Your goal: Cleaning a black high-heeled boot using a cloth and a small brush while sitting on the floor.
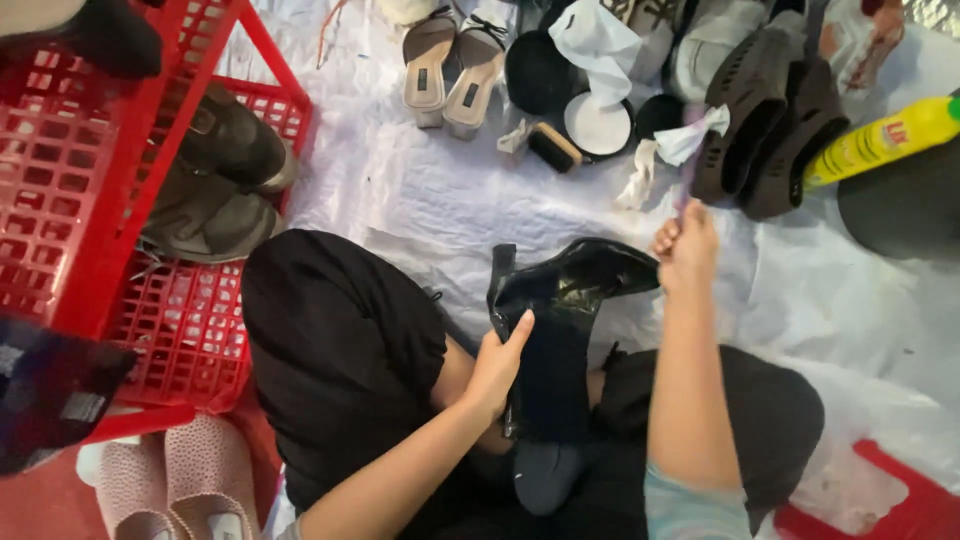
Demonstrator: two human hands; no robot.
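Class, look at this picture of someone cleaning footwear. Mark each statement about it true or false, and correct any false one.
1. The left hand grips a glossy black boot. True.
2. The right hand lies flat and open on the sheet. False: it is closed around a small tool, raised by the boot's toe.
3. The red crate holds dark shoes. True.
4. The yellow bottle stands upright in the crate. False: it lies tilted at the right edge.

Soft even light, perhaps slight blur.
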